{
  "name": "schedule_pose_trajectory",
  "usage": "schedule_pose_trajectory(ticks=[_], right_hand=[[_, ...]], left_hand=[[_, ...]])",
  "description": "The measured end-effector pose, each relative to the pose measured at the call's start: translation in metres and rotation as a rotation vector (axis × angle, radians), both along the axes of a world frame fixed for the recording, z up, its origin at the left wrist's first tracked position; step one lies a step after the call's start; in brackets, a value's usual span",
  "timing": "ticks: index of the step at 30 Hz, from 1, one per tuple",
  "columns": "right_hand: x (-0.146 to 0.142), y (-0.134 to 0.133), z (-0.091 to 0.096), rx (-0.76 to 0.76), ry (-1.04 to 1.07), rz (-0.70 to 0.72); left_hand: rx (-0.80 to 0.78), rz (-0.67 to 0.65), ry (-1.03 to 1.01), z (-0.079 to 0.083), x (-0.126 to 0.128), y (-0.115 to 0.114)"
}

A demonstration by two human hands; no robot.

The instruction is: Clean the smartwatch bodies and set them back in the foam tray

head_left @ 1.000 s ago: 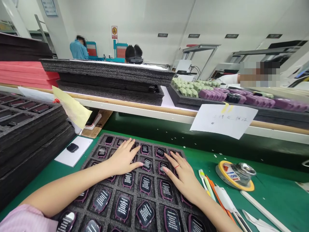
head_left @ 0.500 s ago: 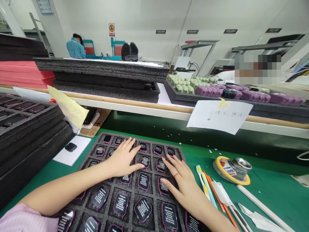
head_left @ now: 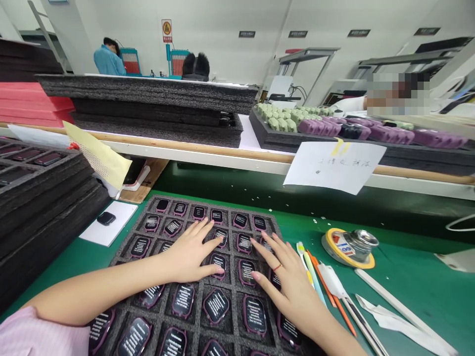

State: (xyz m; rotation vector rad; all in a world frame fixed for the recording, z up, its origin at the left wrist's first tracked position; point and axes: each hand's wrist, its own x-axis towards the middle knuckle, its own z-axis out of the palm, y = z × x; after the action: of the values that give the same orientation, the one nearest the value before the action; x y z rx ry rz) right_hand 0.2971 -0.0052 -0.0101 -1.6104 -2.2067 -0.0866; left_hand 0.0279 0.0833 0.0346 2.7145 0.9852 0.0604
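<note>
- Left hand (head_left: 191,254) and right hand (head_left: 291,282) reach over the tray (head_left: 236,309) on the desk (head_left: 401,247); the step in hand seems to be touching or steadying the watches (head_left: 255,314), and neither hand grasps anything.
- The tray fills the near middle of the desk, watches lying face up in its compartments, several turned askew; most screens in sight carry white text, while the far left one looks dark.
- For the next move, pressing or shifting would call for a light, straight-down touch; picking up a watch would call for a narrow pinch at its frame, clear of the compartment walls.
- The left forearm (head_left: 107,284) comes from the near left across the tray's left columns; the right forearm (head_left: 334,329) slants in from the near right.
- The left hand is palm down, fingers fanned toward the far side, thumb stretched right over a middle watch.
- The right hand is palm down too, fingers parted and loosely bent, pointing far and left, thumb at the edge of a watch.
- Fingertips (head_left: 212,222) overlap or border watches in view; whether they press or hover, I cannot tell.
</note>
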Motion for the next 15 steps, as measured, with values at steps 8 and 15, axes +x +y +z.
schedule_pose_trajectory(ticks=[8,15], right_hand=[[0.017,-0.012,-0.016,0.044,-0.028,-0.097],[0.021,-0.014,-0.021,0.076,-0.077,-0.139]], left_hand=[[0.028,0.027,-0.071,0.001,-0.006,-0.002],[0.017,0.033,-0.004,0.004,-0.011,-0.009]])
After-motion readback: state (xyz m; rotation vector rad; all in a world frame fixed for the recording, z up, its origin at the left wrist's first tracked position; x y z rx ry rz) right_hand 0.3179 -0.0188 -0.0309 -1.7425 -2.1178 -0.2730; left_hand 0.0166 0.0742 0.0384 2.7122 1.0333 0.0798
